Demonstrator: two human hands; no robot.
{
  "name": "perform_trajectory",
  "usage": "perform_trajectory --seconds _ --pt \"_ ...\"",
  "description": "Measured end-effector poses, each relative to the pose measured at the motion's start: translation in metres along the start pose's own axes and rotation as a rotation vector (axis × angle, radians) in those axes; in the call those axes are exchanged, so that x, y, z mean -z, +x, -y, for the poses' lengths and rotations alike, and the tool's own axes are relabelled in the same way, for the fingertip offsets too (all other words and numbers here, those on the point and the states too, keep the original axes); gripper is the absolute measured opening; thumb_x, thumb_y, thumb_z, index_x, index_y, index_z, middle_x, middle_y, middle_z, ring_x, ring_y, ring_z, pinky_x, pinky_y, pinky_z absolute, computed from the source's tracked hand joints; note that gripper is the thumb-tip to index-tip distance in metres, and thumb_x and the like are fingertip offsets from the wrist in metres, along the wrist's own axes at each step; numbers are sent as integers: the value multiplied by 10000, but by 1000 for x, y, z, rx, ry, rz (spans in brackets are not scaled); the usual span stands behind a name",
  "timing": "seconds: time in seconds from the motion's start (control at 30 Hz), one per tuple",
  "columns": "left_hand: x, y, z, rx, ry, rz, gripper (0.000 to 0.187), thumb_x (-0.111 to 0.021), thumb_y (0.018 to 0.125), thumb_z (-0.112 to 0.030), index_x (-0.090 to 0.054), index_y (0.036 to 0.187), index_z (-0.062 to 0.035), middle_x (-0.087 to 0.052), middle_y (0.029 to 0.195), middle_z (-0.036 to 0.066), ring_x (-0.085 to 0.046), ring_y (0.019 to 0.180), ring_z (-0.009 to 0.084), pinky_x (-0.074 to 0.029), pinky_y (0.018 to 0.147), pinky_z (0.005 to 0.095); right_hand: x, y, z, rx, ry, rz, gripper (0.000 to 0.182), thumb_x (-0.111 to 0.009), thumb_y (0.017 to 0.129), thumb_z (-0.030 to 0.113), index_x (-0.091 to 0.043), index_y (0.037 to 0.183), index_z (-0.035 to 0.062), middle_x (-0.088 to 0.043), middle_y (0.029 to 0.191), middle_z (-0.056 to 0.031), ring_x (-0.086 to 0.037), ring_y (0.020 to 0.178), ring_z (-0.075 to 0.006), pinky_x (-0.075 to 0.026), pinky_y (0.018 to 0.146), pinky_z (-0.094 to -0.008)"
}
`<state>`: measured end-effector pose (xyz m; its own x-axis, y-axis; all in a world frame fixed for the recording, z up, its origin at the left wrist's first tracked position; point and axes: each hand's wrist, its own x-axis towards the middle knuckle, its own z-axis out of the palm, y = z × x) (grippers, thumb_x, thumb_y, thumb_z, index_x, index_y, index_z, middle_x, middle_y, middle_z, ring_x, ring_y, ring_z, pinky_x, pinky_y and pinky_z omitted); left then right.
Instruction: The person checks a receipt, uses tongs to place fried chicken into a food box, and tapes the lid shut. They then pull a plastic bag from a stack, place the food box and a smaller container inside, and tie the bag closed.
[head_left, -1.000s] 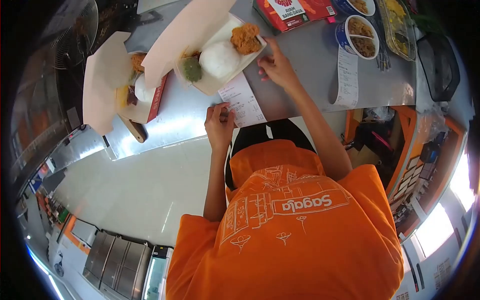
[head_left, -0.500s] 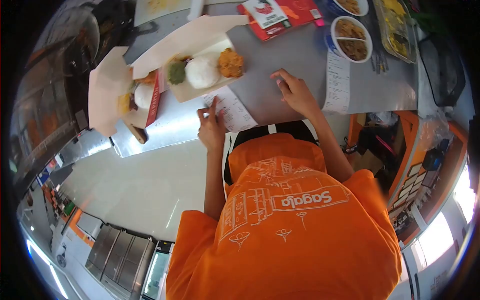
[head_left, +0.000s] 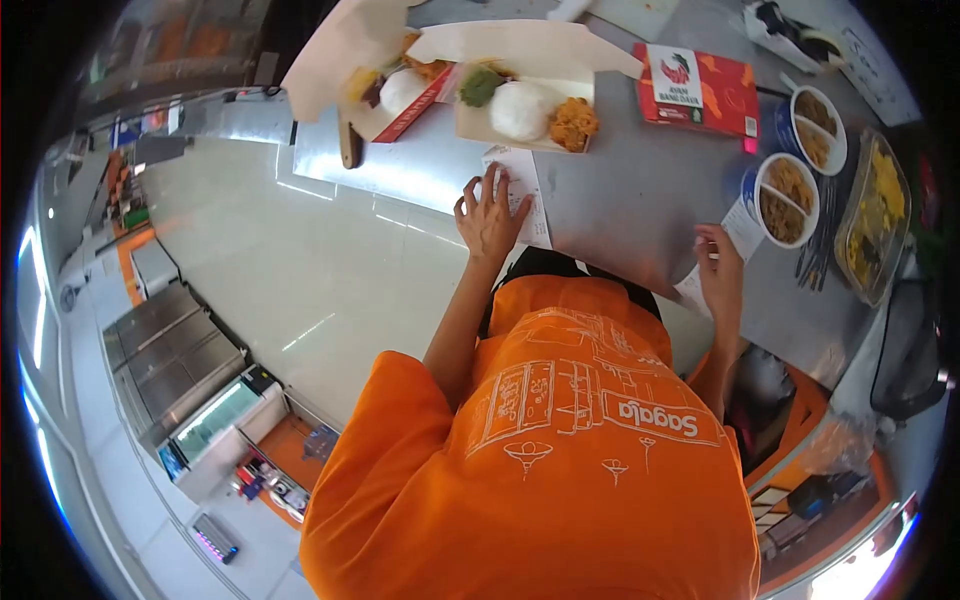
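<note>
My left hand (head_left: 490,213) lies over a paper receipt (head_left: 530,180) at the counter's front edge, its fingers apart and nothing gripped. Just beyond it is an open meal box (head_left: 590,44) holding white rice (head_left: 520,110), fried chicken (head_left: 574,124) and a green relish (head_left: 480,86). My right hand (head_left: 722,268) rests over a second receipt (head_left: 743,230), fingers loosely bent and touching the paper. That receipt's upper end meets a blue-sided bowl (head_left: 789,201) with two portions of shredded food.
Another open meal box (head_left: 412,118) stands left, near a wooden handle (head_left: 349,146). Beyond my hands lie a closed red box (head_left: 728,100) and a second divided bowl (head_left: 820,130). A clear tray (head_left: 873,220) of yellow food and dark thin utensils (head_left: 812,262) sit right.
The view has turned, so the counter's things appear farther right. My left hand has spread flatter over its receipt. My right hand has moved right, from above bare counter onto the second receipt.
</note>
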<state>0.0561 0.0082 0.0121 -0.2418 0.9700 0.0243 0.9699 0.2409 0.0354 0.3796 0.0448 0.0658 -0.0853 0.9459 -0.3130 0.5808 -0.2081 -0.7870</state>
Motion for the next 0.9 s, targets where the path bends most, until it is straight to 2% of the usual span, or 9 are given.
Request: perform_trajectory --seconds 0.13,0.3,0.43,0.5,0.6,0.67,0.73,0.77,0.9 --pt "-8 -8 43 109 89 -36 488 -596 757 -457 -570 1137 -153 -407 1334 -64 -426 1136 228 -339 912 490 -36 15 51 219 24 194 166 -509 862 123 -549 995 33 -587 929 -150 -604 801 -270 -477 680 -339" --pt "-4 10 106 216 90 47 527 -567 782 -463 -513 1214 -165 -363 1375 -69 -406 1177 226 -267 973 553 -99 34 109 411 6 415 185 -504 853 110 -516 1021 35 -584 936 -164 -594 808 -322 -467 701 -383" --pt "-6 20 146 162 49 55 538 -550 800 -455 -475 1253 -176 -303 1411 -77 -345 1247 222 -234 989 579 -173 64 167 521 -5 483 224 -496 858 130 -486 1069 55 -593 885 -157 -585 792 -353 -467 695 -406" --pt "-6 25 159 149 20 62 542 -538 811 -453 -454 1272 -182 -277 1424 -81 -310 1278 219 -211 995 595 -224 84 186 645 -140 284 248 -488 847 127 -485 1090 80 -589 819 -147 -595 751 -337 -483 631 -406" --pt "-8 29 176 86 -25 47 530 -519 826 -453 -444 1280 -190 -261 1430 -86 -283 1296 218 -197 991 612 -281 114 214 652 -384 217 268 -517 832 119 -520 1099 98 -595 826 -128 -607 754 -290 -494 604 -381" --pt "-11 31 183 73 -69 41 540 -517 819 -480 -453 1273 -195 -261 1429 -89 -268 1304 215 -150 990 634 -308 134 219 719 -466 128 247 -530 812 114 -539 1058 99 -588 793 -115 -606 703 -290 -490 561 -384" --pt "-11 33 186 66 -113 43 549 -514 815 -496 -455 1273 -197 -259 1429 -92 -256 1309 212 -109 992 644 -324 144 224 737 -520 84 207 -544 793 114 -554 999 92 -585 767 -107 -602 659 -289 -484 525 -387" --pt "-11 34 186 76 -87 68 559 -504 812 -519 -461 1267 -198 -251 1433 -100 -229 1321 206 -52 991 653 -328 147 224 724 -532 87 178 -551 785 115 -560 960 84 -585 759 -105 -600 641 -288 -481 511 -389" --pt "-13 41 192 39 -84 38 606 -537 801 -506 -413 1295 -179 -315 1388 -40 -231 1310 246 -43 989 652 -330 144 230 696 -490 6 84 -564 776 126 -558 835 66 -582 714 -93 -597 626 -278 -477 503 -387"
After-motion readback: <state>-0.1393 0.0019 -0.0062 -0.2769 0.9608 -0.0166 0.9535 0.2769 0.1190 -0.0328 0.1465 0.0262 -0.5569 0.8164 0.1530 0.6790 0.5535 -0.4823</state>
